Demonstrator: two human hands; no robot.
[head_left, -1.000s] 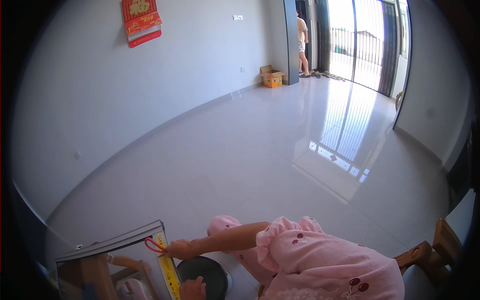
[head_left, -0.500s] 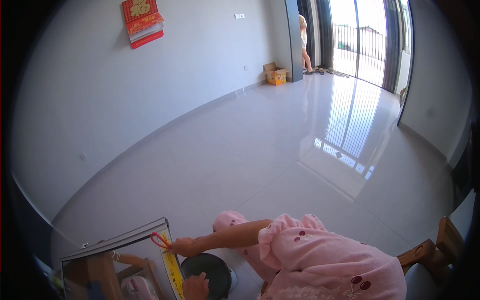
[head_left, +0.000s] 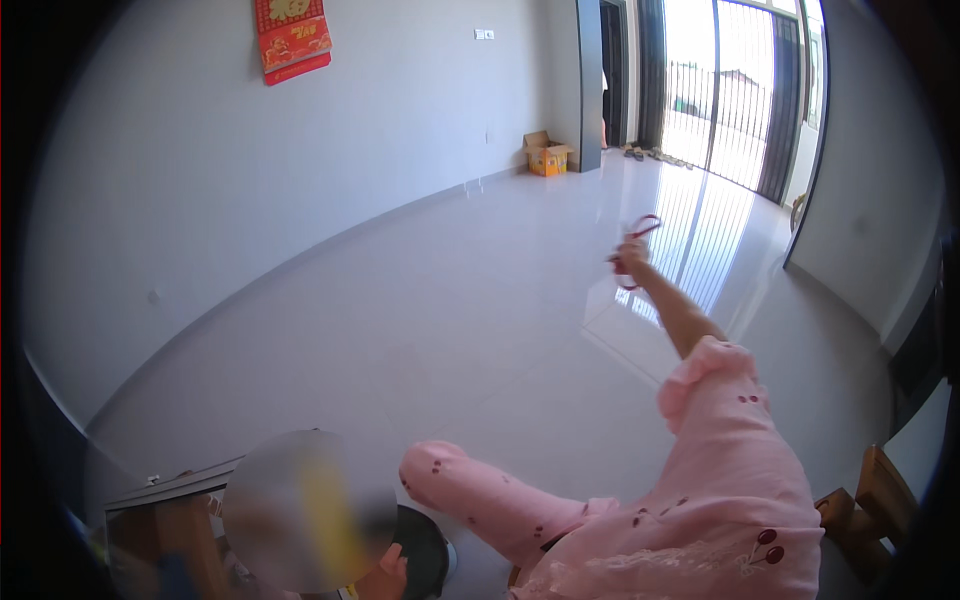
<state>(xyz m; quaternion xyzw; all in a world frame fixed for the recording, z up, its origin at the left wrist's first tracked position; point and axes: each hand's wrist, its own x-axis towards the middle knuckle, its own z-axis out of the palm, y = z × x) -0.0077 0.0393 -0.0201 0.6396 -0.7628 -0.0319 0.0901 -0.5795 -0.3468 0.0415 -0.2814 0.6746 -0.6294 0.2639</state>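
My right arm reaches far forward over the floor in a pink sleeve. My right hand (head_left: 630, 257) is closed around a red looped object (head_left: 649, 224). A loop of it shows on either side of the fist, but its exact kind is too small to make out. My left hand (head_left: 390, 577) is low at the bottom edge, beside a glass-topped table (head_left: 165, 492) and a dark round bin (head_left: 427, 555). Only a few of its fingers show. A round blurred patch covers the table's corner and most of a yellow strip there, hiding what the left hand touches.
My pink-clad knee (head_left: 437, 468) juts out beyond the bin. Wooden furniture (head_left: 880, 490) stands at the right. Farther off are an open cardboard box (head_left: 547, 158) by a pillar, shoes (head_left: 655, 155) near a barred gate (head_left: 715, 95), and a red wall calendar (head_left: 293, 42).
My right hand has swung from the table's corner, up and to the right, carrying the red looped object. My left hand stays low by the table. The distant person is now mostly hidden behind the pillar.
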